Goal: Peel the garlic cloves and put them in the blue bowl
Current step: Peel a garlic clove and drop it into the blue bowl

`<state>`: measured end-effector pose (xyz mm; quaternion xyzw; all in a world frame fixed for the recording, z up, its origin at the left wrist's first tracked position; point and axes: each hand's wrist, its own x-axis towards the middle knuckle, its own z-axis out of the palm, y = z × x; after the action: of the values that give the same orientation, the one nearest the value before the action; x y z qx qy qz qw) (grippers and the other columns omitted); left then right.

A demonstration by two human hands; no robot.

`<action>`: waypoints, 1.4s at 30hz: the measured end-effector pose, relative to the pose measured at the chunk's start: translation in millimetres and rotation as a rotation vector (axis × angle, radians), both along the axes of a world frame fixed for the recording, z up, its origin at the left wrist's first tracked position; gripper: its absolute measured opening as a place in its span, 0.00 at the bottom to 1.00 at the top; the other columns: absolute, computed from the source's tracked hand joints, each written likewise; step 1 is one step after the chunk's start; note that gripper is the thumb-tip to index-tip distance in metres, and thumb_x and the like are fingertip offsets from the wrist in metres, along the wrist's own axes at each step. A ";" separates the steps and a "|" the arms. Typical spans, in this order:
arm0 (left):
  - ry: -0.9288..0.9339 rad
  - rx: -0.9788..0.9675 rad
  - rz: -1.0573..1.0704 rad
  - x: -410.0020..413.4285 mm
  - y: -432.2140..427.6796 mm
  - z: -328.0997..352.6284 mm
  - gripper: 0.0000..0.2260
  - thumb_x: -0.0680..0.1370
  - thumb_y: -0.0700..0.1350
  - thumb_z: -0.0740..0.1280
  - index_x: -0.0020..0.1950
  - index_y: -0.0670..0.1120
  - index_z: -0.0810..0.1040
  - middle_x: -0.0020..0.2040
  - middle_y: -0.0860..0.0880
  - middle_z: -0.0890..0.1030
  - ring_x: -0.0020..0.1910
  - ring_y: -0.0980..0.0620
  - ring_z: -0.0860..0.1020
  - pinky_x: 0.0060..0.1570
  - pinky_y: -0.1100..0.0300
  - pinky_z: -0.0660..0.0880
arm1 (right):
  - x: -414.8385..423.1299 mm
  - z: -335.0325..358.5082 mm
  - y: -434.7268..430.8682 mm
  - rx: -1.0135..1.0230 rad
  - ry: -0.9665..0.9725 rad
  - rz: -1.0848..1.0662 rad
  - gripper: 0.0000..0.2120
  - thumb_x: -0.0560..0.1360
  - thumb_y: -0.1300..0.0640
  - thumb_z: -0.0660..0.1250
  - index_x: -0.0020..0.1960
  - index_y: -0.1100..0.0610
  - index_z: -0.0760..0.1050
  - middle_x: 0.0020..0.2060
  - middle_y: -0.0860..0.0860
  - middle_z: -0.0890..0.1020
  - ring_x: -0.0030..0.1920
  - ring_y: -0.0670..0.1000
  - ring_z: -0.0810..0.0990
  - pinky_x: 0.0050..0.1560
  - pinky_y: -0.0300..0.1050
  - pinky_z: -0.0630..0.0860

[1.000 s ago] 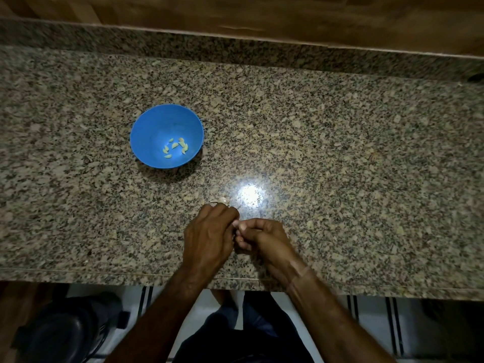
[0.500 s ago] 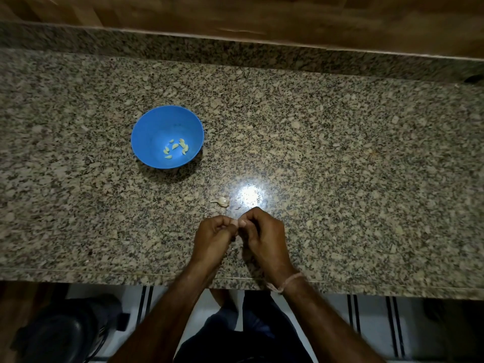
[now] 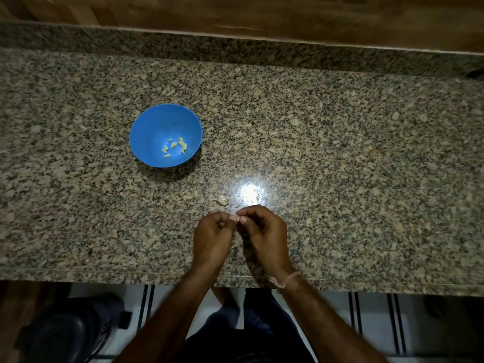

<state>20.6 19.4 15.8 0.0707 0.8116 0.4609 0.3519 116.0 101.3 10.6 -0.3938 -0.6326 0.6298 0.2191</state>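
Lower centre: left hand [image 3: 212,239], right hand [image 3: 264,237], fingers [image 3: 251,212] of both pinching clove [image 3: 237,219], mostly hidden. Judged light, firm, slippery once skinned; hold by ends. Garlic piece [image 3: 221,199] just above; bowl [image 3: 146,127] upper left.

The speckled beige-and-black granite countertop [image 3: 340,158] carries a bright round reflection of a light [image 3: 250,196] near its front centre. A low granite upstand [image 3: 235,48] and brown wooden panelling [image 3: 262,11] run behind it. Below the front edge are white floor tiles with dark stripes [image 3: 372,323] and a black rounded object [image 3: 65,334].
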 end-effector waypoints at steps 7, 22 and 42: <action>0.242 -0.067 -0.086 5.0 0.1 4.7 0.06 0.81 0.43 0.68 0.45 0.48 0.82 0.40 0.52 0.82 0.37 0.52 0.78 0.35 0.57 0.72 | -1.0 -8.1 -0.3 -0.236 0.031 -0.093 0.07 0.78 0.64 0.72 0.52 0.54 0.86 0.47 0.57 0.87 0.52 0.63 0.86 0.57 0.69 0.82; 0.133 0.000 -0.003 4.9 3.4 -0.8 0.06 0.82 0.43 0.68 0.49 0.49 0.84 0.42 0.53 0.85 0.43 0.54 0.83 0.43 0.58 0.79 | 0.3 -15.0 -2.1 -0.240 0.049 -0.173 0.07 0.77 0.63 0.72 0.51 0.54 0.86 0.48 0.56 0.87 0.53 0.62 0.86 0.57 0.68 0.82; -0.260 0.178 0.055 8.2 -4.2 22.0 0.12 0.83 0.45 0.65 0.41 0.44 0.79 0.29 0.50 0.77 0.29 0.51 0.72 0.27 0.61 0.67 | 2.0 23.7 -7.6 -0.267 0.043 -0.015 0.04 0.80 0.63 0.72 0.50 0.64 0.81 0.44 0.65 0.85 0.43 0.59 0.84 0.51 0.63 0.83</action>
<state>28.8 15.2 37.8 0.0192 0.7168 0.5458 0.4335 118.0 93.7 34.3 -0.4106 -0.5353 0.7151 0.1831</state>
